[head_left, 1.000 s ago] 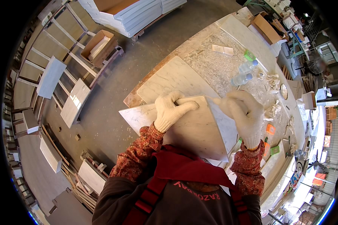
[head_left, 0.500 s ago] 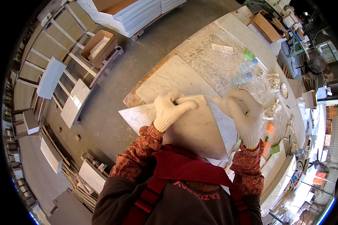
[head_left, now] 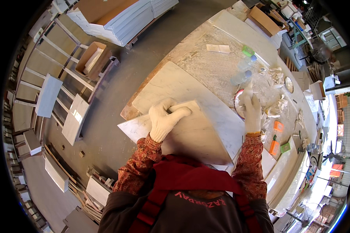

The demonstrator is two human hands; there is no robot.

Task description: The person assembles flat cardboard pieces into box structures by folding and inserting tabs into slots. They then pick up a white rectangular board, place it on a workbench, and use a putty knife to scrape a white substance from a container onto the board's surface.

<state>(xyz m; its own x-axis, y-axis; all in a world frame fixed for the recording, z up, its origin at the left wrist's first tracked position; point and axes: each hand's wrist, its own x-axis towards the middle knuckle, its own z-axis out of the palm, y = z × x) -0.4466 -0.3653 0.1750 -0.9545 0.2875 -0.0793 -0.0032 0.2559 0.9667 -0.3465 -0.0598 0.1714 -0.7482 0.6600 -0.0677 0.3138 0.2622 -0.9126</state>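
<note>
A pale marble slab (head_left: 190,138) with faint grey veins is tilted up against my front. My left hand (head_left: 165,119), in a cream knit glove, clamps its upper edge, thumb on the near face. Behind it, a larger marble slab (head_left: 179,83) lies flat on the worktable (head_left: 206,64). My gloved right hand (head_left: 252,112) is beside a round, red-rimmed tin (head_left: 237,101) to the right of the slabs. Its fingers are drawn together and point forward, partly blurred; what they pinch is too indistinct to name.
Two plastic bottles (head_left: 241,77) stand beyond the tin, near a green packet (head_left: 247,50). Crumpled gloves (head_left: 277,106) and orange containers (head_left: 278,126) sit at the right. A slatted rack (head_left: 66,72) with slabs is on the left, and stacked white boards (head_left: 124,23) stand behind.
My right hand has moved from near the slab's right corner to the tin, which now shows more fully. My left hand keeps its grip on the slab. The view has shifted slightly.
</note>
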